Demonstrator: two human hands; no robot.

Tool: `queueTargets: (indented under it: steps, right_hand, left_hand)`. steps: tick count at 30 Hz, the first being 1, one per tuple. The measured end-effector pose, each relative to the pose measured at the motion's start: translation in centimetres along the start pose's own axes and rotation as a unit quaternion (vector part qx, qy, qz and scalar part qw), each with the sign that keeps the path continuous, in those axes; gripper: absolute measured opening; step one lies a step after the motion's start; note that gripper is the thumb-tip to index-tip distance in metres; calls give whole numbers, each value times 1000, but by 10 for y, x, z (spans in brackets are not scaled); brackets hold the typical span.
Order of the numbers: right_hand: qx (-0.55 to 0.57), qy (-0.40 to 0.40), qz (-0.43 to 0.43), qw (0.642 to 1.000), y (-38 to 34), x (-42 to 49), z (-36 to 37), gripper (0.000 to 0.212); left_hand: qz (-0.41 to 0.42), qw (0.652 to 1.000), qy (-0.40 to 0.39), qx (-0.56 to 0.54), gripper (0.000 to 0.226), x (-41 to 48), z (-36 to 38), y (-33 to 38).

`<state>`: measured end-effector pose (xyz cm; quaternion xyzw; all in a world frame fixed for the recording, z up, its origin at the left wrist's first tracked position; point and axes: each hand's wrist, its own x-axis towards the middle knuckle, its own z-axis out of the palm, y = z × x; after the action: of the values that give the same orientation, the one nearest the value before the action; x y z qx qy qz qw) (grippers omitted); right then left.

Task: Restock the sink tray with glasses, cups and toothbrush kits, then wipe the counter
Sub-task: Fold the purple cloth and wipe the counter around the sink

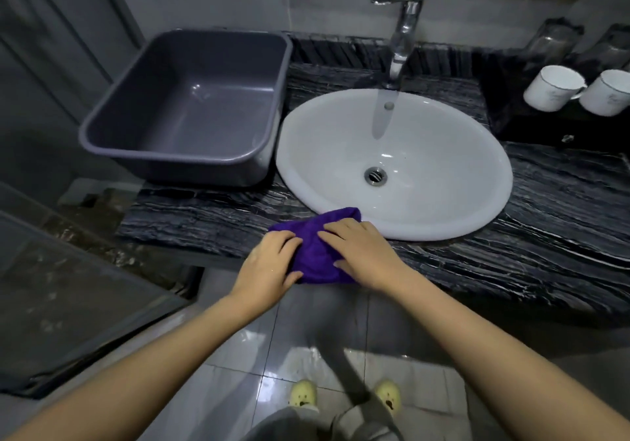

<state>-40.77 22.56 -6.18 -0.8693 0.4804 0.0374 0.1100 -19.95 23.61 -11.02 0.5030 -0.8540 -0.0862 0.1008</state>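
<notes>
Grey plastic tub [191, 106] sits at the left end of the dark veined stone tabletop [545, 222], empty inside, its right wall just beside the rim of the white oval sink [443, 168]. Tub overhangs the tabletop's left edge a little. Front edge, near the sink's lower-left rim: a purple cloth [315, 246], bunched, lying on the tabletop and touching or slightly overlapping the sink rim at its far corner. Left hand [269, 266] grips the cloth's left side, fingers curled onto the fabric and thumb at the near edge. Right hand [358, 253] lies on the cloth's right side, fingers spread and pressing down, thumb tucked under the near edge. Both forearms bare, reaching in from the bottom.

Chrome faucet [402, 31] stands behind the sink, spout over the basin; metal drain [375, 175] at the basin's centre. Far right, a dark tray [528, 127] holds two white cups [554, 87] side by side, tilted on their sides with handles between them; the second one is cut by the frame edge. Behind them two clear glasses [554, 43], blurred. Below, a grey tiled floor [238, 355] and yellow slippers [303, 393].
</notes>
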Motion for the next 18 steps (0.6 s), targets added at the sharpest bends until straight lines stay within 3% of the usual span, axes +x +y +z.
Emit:
queueTargets:
  steps: [5,10,13,18]
  right_hand:
    - [-95,-32,-10,995,-3,24,-5,52]
    - [-103,-39,-27,994,-6,38,-12,37]
    - [-94,-14,-37,995,-14,51,-21,35]
    - [-40,78,-58,994,-33,92,-42,35]
  left_hand:
    - [40,997,17,58,52,5,-5,-6]
    - [54,996,34,61,26,5,-12,-11]
    - [34,998,36,24,13,5,-26,-23]
    - [-51,995,82,-18,14,6,-73,-63]
